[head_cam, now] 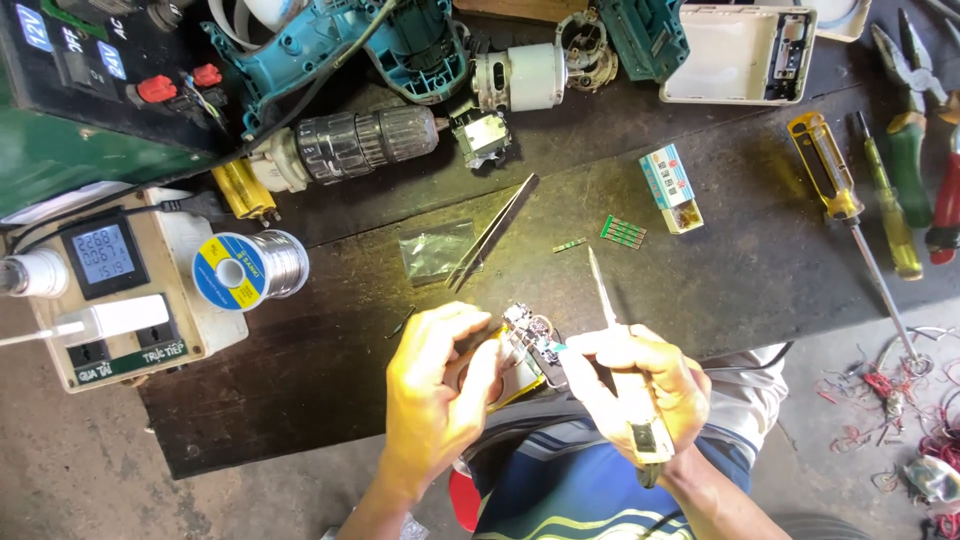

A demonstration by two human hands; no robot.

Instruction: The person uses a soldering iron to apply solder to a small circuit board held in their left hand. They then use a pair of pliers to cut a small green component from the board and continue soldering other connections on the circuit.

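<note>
At the near edge of the dark tabletop, the person's two hands meet over a small circuit board with short wires on it. The left hand is curled closed around the board and what looks like a flat yellow pack beneath it, though the fingers hide most of that part. The right hand is closed in a fist around the handle of a soldering iron, whose thin metal tip points up and away from the board, while the forefinger and thumb of that hand reach across to touch the board's right edge. Just beyond the hands lie a pair of tweezers set at a slant, one end resting on a small clear plastic bag, and to the right of them a green strip of small parts beside a little blue and white box. A spool of solder wire stands at the left, touching a cream power strip box with a meter screen. Farther back sit a drill chuck and motor and the teal halves of a drill casing. A yellow-handled screwdriver lies well apart at the right, near pliers.
</note>
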